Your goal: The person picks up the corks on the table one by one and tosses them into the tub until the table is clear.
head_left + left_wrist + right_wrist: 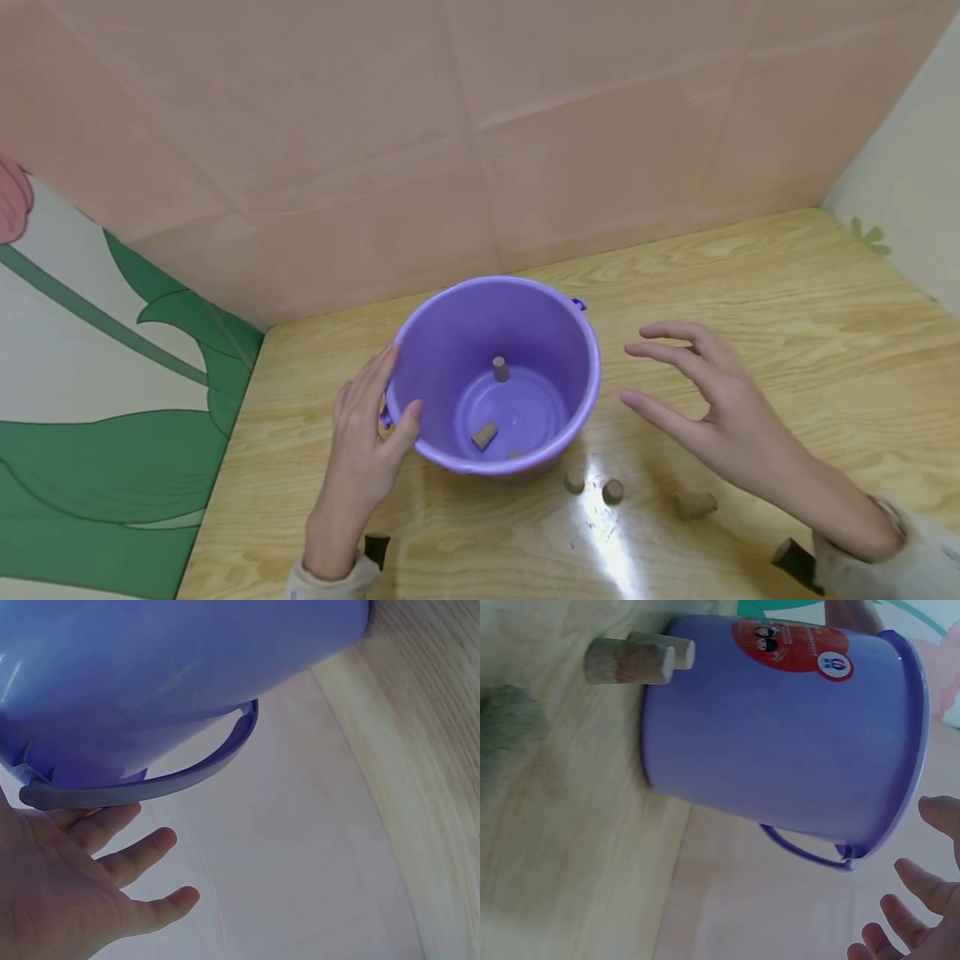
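Note:
A purple bucket (pixel 495 325) stands upright on the wooden table. Short wooden cylinders lie inside it: one near the back wall (pixel 500 369), one near the front (pixel 484 436), and a sliver of another at the front rim. My left hand (pixel 363 437) touches the bucket's left rim, thumb over the edge; its fingers look spread in the left wrist view, beside the handle (pixel 180 780). To the right of the bucket my right hand (pixel 720 400) hovers with fingers apart, holding nothing. Below it lies a thicker wooden cylinder (pixel 693 504).
Two small wooden cylinders, one left (pixel 574 482) and one right (pixel 612 492), stand before the bucket. A pinkish sheet (pixel 360 150) covers the wall behind the table (pixel 750 283). Green painted leaves (pixel 112 467) decorate the left wall; a pale wall (pixel 915 183) rises at right.

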A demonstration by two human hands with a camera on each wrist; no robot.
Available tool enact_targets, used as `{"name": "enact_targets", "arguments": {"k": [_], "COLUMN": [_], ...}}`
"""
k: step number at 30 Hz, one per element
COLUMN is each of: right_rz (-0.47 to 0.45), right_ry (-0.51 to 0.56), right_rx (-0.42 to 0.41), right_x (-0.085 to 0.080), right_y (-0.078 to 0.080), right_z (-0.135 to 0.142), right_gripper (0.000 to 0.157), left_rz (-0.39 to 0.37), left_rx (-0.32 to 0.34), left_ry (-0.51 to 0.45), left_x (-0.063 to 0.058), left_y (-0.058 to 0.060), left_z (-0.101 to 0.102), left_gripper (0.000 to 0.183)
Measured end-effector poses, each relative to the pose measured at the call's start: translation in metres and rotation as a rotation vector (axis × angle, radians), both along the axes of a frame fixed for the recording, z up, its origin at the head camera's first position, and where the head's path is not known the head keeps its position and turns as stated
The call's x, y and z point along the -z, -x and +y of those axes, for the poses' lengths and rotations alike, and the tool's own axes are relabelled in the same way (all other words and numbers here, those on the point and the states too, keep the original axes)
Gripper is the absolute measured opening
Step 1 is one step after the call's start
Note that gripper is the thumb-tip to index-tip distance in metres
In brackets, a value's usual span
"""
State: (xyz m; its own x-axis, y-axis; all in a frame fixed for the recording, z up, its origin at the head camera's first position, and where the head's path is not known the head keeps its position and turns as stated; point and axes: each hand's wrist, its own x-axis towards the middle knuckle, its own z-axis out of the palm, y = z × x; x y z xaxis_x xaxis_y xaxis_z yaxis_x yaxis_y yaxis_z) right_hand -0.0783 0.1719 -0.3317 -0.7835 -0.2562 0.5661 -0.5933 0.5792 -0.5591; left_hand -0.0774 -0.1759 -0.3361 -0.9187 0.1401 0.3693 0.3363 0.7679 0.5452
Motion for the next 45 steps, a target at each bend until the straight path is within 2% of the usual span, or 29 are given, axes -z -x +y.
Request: {"name": "enact_targets", "arguments": {"k": [2,12,19,27,34,45], "right_rz": [0.009,-0.083,-0.087,-0.123,-0.127,-0.075], "right_ry": [-0.004,-0.051,-0.056,-0.122,-0.146,-0.141], "right_rx": [0.010,0.088,0.100,0.110,0.102,0.006], "right_x": [0.003,0.021,0.035,0.055,0.069,0.089], "right_y": [-0.002,-0.014,-0.020,-0.024,-0.028,-0.031], "right_z": [0.003,0.017,0.024,0.037,0.049,0.061], "right_gripper": [0.055,0.048,0.044,0.042,0.039,0.048], "left_rz": [-0.002,-0.002,0.003,0.006,0.005,0.006], "left_rx": [-0.001,0.000,0.001,-0.009,-0.009,-0.016], "left_ry": [-0.001,-0.002,0.005,0.009,0.009,0.016], "left_x": [0.000,-0.001,0.000,0.000,-0.001,0.000], "left_y": [0.000,-0.001,0.000,0.000,0.000,0.001], "left_z": [0.000,0.001,0.001,0.001,0.001,0.001], "left_gripper": [0.063,0.063,0.062,0.062,0.062,0.062]}}
